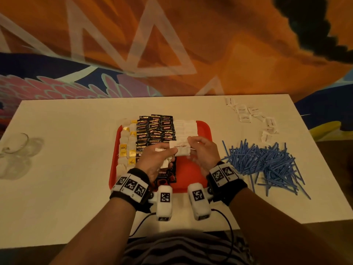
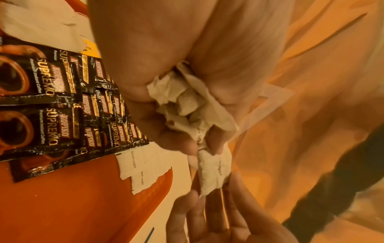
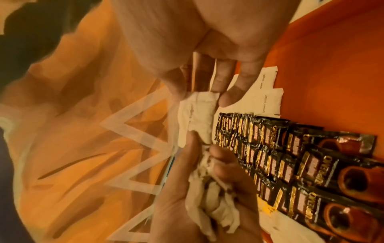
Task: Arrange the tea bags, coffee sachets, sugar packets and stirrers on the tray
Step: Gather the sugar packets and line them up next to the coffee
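At lower centre of the frame, the left hand (image 1: pixel 152 161) clutched a bunch of sugar packets (image 2: pixel 182 102) while the right hand (image 1: pixel 202 150) pinched one brown sugar packet (image 1: pixel 179 149) above the red tray (image 1: pixel 193 169). Light, soft and crumpling, it looked best taken by its edges. Farther right, stirrers (image 1: pixel 267 165) littered the bench (image 1: pixel 57 188)

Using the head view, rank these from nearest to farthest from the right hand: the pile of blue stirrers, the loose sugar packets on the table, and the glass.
From the right hand:
1. Pile of blue stirrers, just to its right on the table.
2. Loose sugar packets, scattered at the far right of the table.
3. Glass, lying at the table's left edge, beyond the red tray.
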